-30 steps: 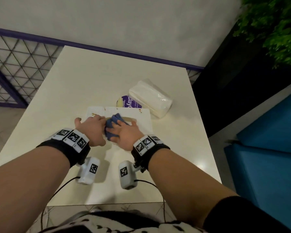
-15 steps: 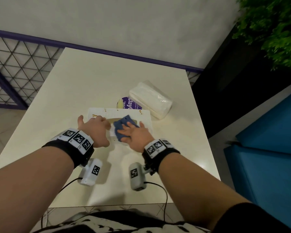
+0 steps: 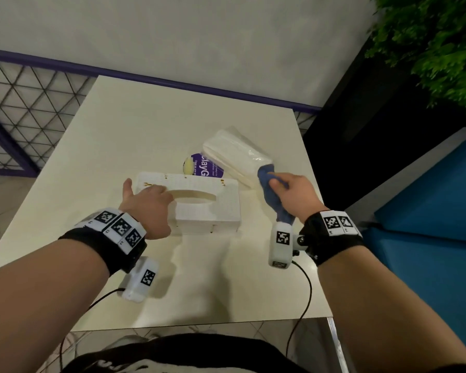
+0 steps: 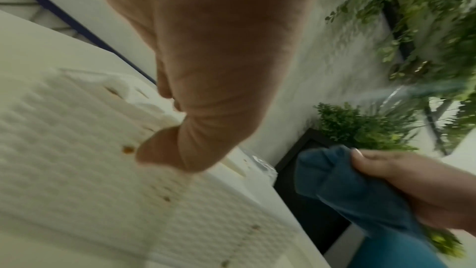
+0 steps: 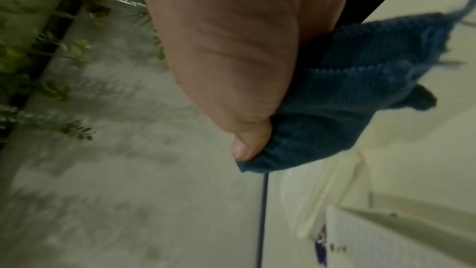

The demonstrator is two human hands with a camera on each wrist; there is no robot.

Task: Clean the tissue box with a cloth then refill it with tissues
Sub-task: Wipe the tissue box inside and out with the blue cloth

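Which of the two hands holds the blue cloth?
The right hand: it grips the blue cloth beside the tissue box, off its surface. The left hand holds no cloth; it rests on the box top.

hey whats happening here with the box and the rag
A person is cleaning a white tissue box on the table. The left hand rests on the box top beside its empty oval opening. The right hand grips a blue cloth, lifted clear to the box's right. A wrapped tissue pack lies behind, not yet loaded.
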